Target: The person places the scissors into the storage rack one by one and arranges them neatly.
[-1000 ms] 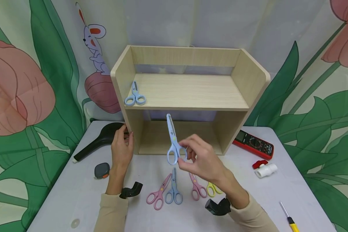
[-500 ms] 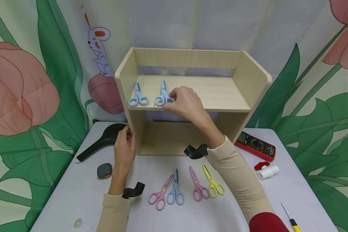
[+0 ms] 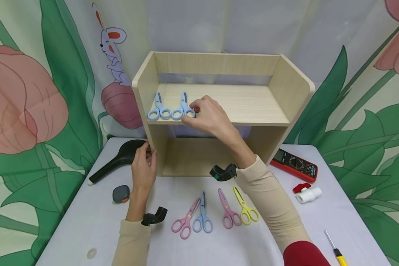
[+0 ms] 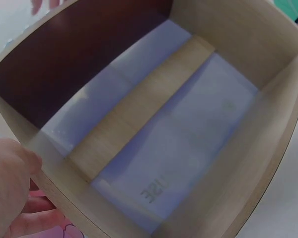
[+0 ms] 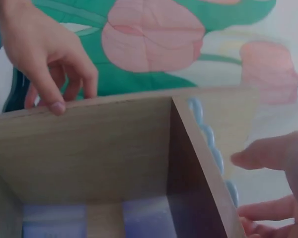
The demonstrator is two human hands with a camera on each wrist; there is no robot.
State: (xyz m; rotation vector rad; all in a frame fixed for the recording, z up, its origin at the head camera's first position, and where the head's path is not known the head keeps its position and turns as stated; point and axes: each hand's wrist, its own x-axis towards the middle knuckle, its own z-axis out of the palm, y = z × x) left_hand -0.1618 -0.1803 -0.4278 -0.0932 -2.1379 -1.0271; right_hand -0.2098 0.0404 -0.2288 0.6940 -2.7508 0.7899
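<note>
In the head view, two blue scissors lie on the upper board of a wooden shelf. The first pair is by the left side panel; the second pair is close beside it. My right hand touches the second pair's right loop, thumb in front. The right wrist view shows a gap between thumb and fingers, near the blue loops. My left hand holds the front edge of the left side panel, thumb on the edge and fingers on the outer face, as the left wrist view also shows.
On the table lie pink scissors, blue scissors, more pink scissors and yellow scissors. A black long-handled object and tape measure are left; a multimeter, white pipe fitting and screwdriver right.
My right hand carried the second blue scissors from in front of the shelf up onto the upper board, then moved them left, closer to the first pair. The left hand stayed at the side panel.
</note>
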